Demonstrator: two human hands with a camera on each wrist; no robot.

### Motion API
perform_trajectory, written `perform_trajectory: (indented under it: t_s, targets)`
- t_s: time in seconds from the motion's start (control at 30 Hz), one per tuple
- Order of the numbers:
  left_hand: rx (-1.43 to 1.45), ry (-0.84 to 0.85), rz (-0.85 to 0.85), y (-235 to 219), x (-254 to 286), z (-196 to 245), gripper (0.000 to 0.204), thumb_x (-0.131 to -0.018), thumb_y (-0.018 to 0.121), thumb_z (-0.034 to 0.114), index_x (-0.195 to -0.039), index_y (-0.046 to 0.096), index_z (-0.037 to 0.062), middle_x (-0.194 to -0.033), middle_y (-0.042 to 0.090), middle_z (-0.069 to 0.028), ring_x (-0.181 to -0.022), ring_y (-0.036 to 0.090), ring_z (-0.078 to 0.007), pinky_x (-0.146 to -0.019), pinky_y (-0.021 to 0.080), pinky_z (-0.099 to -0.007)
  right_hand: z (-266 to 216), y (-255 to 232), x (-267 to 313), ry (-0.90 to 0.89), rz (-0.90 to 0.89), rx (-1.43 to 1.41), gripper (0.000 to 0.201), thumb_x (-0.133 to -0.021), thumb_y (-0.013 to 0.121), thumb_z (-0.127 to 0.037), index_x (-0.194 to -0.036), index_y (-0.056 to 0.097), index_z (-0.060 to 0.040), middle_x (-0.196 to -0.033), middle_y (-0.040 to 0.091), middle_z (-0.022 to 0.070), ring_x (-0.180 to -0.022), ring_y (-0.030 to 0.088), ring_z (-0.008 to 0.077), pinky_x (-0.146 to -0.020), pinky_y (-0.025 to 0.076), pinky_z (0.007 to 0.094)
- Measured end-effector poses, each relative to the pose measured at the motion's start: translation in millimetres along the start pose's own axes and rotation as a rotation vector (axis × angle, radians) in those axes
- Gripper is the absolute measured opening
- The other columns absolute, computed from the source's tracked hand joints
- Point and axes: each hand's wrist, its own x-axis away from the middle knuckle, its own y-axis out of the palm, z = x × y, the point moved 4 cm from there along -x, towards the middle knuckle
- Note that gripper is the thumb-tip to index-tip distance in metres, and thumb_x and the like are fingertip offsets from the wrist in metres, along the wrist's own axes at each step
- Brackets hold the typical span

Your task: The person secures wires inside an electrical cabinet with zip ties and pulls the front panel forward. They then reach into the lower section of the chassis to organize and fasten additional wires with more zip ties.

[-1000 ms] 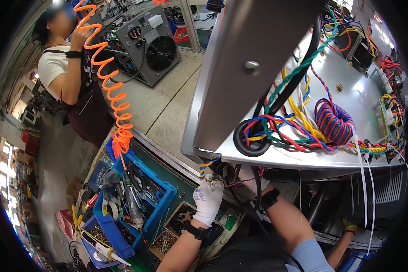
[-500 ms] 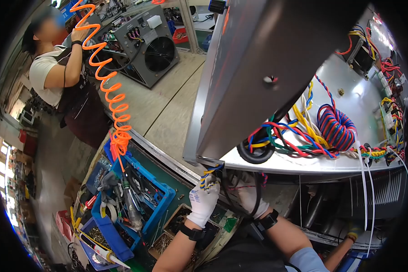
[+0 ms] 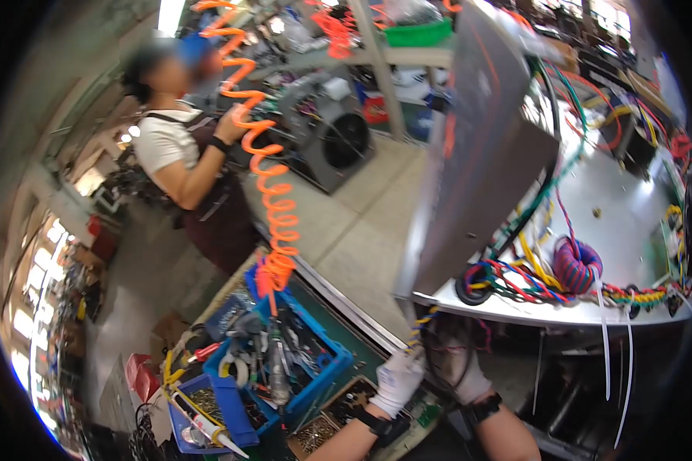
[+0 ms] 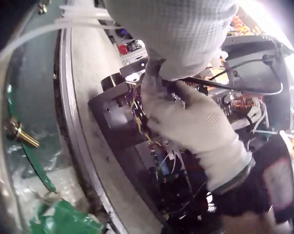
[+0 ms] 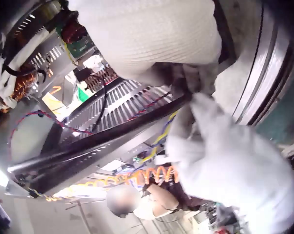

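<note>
My white-gloved left hand (image 3: 400,378) is under the front corner of a metal chassis (image 3: 507,309), its fingers pinching a twisted blue-and-yellow wire (image 3: 420,329) that hangs from it. Close beside it, my gloved right hand (image 3: 467,376) has its fingers curled. In the right wrist view, a black cable (image 5: 98,139) runs to where the fingertips of both hands meet, and the right fingers appear to grip it. The contact point is mostly hidden by the gloves. A thin red-and-blue twisted wire (image 5: 149,103) passes nearby.
A tilted grey panel (image 3: 484,154) stands over the chassis, with a coiled wire bundle (image 3: 577,265) inside. At left sit a blue tool tray (image 3: 338,361), a screwdriver (image 3: 277,369) on an orange coiled hose (image 3: 273,192), and screw boxes. Another person (image 3: 184,154) stands beyond the bench.
The head view has swung left, so bench, chassis and hands appear farther right and lower. The right hand has drawn out from under the chassis edge. Both hands stay together at the wires.
</note>
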Motion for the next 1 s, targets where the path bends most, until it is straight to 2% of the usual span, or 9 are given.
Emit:
perform_trajectory:
  t_s: [0.07,0.23,0.37,0.47,0.6,0.7,0.77,0.83,1.0]
  targets:
    - [-0.024,-0.019,-0.14,-5.4,-1.6,9.9,0.019,-0.079,0.057,0.009,-0.096,0.067,0.006,-0.087,0.067,-0.0142,-0.081,0.066,-0.033,-0.07,0.054,-0.0396,-65.4,25.4,3.9,-0.368,-0.173,1.098,0.021,-0.086,0.058,-0.011,-0.104,0.063,-0.0037,-0.097,0.064,0.0176,-0.091,0.061,0.0337,-0.078,0.049,0.0399]
    - [-0.046,0.281,-0.151,-0.7,-0.5,2.6,0.028,-0.077,0.061,0.012,-0.104,0.066,0.0122,-0.096,0.066,-0.0069,-0.076,0.066,-0.0263,-0.063,0.054,-0.0344,-14.8,-2.1,-12.1,-0.334,-0.241,0.575,0.02,-0.079,0.058,-0.008,-0.097,0.065,-0.004,-0.094,0.063,0.0193,-0.09,0.06,0.037,-0.077,0.049,0.0397]
    - [-0.166,0.457,-0.29,-1.0,-2.6,1.3,0.042,-0.074,0.063,0.018,-0.116,0.06,0.0145,-0.1,0.063,-0.005,-0.073,0.066,-0.0244,-0.058,0.052,-0.034,-25.2,-4.0,-10.7,-0.326,-0.318,0.699,0.02,-0.079,0.057,-0.006,-0.097,0.065,-0.0039,-0.093,0.063,0.019,-0.091,0.06,0.0363,-0.08,0.049,0.0387]
    - [-0.3,0.523,-0.419,2.6,-7.1,-1.6,0.042,-0.084,0.058,0.022,-0.125,0.053,0.0134,-0.09,0.061,-0.0092,-0.072,0.065,-0.0254,-0.057,0.051,-0.035,64.4,-44.2,-32.5,0.086,-0.297,0.094,0.022,-0.095,0.048,-0.009,-0.113,0.06,-0.0066,-0.105,0.064,0.0078,-0.095,0.061,0.018,-0.086,0.049,0.0319]
    - [-0.342,0.298,-0.601,2.3,-7.6,3.2,0.044,-0.082,0.058,0.018,-0.126,0.051,0.0133,-0.1,0.062,-0.0125,-0.079,0.065,-0.0282,-0.062,0.052,-0.0368,38.6,-29.7,-16.2,0.109,-0.247,-0.088,0.018,-0.093,0.053,-0.011,-0.109,0.062,-0.0062,-0.099,0.065,0.0062,-0.09,0.061,0.0156,-0.08,0.05,0.0316]
    - [-0.032,0.055,-0.152,6.2,-4.6,3.9,0.028,-0.086,0.054,0.017,-0.112,0.057,0.0054,-0.089,0.062,-0.0199,-0.076,0.06,-0.0406,-0.065,0.049,-0.0466,6.8,-0.4,-1.6,0.12,-0.023,-0.193,0.014,-0.09,0.056,-0.006,-0.103,0.063,-0.0061,-0.094,0.065,0.0044,-0.083,0.061,0.0136,-0.074,0.051,0.0307]
    - [-0.03,-0.027,-0.21,4.4,-9.8,8.8,0.031,-0.085,0.054,0.019,-0.113,0.058,0.0061,-0.091,0.063,-0.0187,-0.079,0.062,-0.0384,-0.066,0.05,-0.0446,-25.9,10.8,20.4,0.167,0.066,0.113,0.011,-0.086,0.059,-0.001,-0.095,0.064,-0.0046,-0.086,0.064,0.0024,-0.075,0.059,0.0114,-0.065,0.049,0.0317]
    - [0.002,-0.144,-0.217,2.7,-13.4,13.5,0.03,-0.084,0.054,0.018,-0.11,0.061,0.0054,-0.092,0.065,-0.0181,-0.083,0.063,-0.0366,-0.069,0.051,-0.0417,-35.9,7.6,22.6,-0.503,-0.038,0.909,0.01,-0.08,0.064,-0.009,-0.089,0.064,-0.0062,-0.083,0.064,0.0134,-0.076,0.062,0.031,-0.067,0.05,0.0397]
    - [0.171,-0.112,-0.098,-0.2,-13.1,9.3,0.021,-0.082,0.056,0.009,-0.101,0.063,0.0023,-0.09,0.064,-0.0193,-0.084,0.062,-0.0382,-0.072,0.049,-0.0403,-48.5,6.4,18.2,-0.629,-0.159,1.026,0.017,-0.078,0.066,-0.014,-0.092,0.066,-0.0061,-0.085,0.066,0.0117,-0.079,0.063,0.0311,-0.07,0.051,0.0402]
